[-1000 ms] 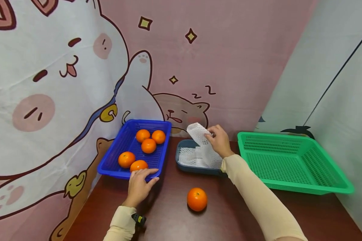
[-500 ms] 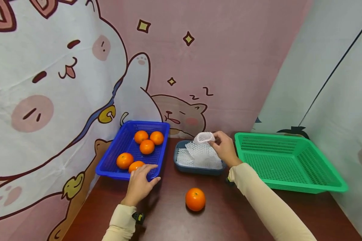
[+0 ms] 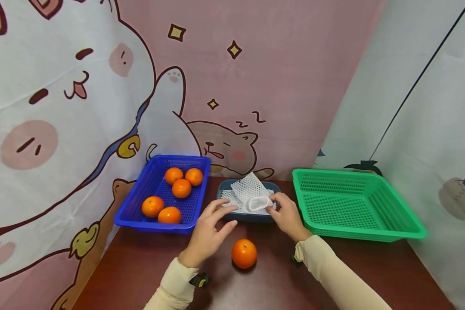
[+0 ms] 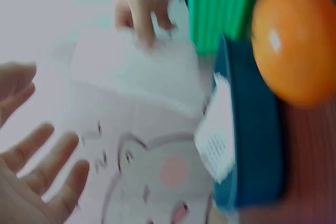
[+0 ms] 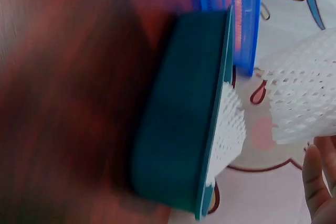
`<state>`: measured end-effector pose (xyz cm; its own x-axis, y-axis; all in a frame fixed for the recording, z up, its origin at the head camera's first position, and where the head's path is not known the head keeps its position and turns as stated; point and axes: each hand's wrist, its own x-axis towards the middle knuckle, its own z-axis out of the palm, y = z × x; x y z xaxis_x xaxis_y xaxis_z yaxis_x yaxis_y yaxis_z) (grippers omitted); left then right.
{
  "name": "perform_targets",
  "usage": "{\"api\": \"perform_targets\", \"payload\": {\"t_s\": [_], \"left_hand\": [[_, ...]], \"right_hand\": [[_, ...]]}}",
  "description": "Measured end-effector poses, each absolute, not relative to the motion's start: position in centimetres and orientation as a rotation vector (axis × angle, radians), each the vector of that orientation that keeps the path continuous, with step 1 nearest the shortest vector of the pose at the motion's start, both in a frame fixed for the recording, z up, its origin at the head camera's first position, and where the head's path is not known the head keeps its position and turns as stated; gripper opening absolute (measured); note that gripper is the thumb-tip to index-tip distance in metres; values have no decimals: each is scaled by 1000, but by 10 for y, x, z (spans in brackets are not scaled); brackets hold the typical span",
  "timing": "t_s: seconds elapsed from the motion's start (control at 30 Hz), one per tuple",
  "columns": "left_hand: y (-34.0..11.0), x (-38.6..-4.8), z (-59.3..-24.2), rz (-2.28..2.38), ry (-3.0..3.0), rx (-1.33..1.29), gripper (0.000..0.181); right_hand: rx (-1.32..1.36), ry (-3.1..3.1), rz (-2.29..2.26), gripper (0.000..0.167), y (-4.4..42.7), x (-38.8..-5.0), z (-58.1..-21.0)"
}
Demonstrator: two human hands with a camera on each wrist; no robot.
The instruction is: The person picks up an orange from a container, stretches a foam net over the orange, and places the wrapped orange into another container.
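Under the right grip (image 3: 288, 217) is a dark red-brown bench (image 3: 279, 280), and light makes a pale, shiny patch (image 3: 248, 297) on it. Behind the grip is a pink wall (image 3: 294, 86) with yellow stars (image 3: 234, 50) high up. Far to the grip's left, a big white cat (image 3: 62, 112) is drawn, with pink cheeks and a yellow bell (image 3: 128, 145). A sleepy brown animal (image 3: 232, 140) is behind the grip. To its right, the wall turns pale grey, with a thin dark line (image 3: 410, 90) going across at a slant.
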<state>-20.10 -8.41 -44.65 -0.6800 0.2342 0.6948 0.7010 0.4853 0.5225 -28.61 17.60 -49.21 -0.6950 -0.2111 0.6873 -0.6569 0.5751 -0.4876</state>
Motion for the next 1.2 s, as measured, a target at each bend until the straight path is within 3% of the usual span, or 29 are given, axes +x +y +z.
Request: {"api": "perform_targets", "payload": {"t_s": [0.3, 0.47, 0.67, 0.9, 1.2], "left_hand": [[-48, -189, -433, -1023, -2230, -733, 18], [-45, -187, -436, -980, -2309, -588, 22], [-48, -194, -445, -1001, -2361, -542, 15], [-42, -198, -454, -936, -2452, -510, 37], [-33, -201, -469, -996, -2449, -659, 51]], "right_hand": [[844, -2175, 1072, 29, 159, -253, -499], [912, -2155, 1077, 29, 155, -240, -498], [972, -2140, 1104, 30, 156, -239, -496], [900, -2278, 1089, 59, 149, -226, -481], [1045, -2213, 1321, 67, 119, -219, -468]]}}
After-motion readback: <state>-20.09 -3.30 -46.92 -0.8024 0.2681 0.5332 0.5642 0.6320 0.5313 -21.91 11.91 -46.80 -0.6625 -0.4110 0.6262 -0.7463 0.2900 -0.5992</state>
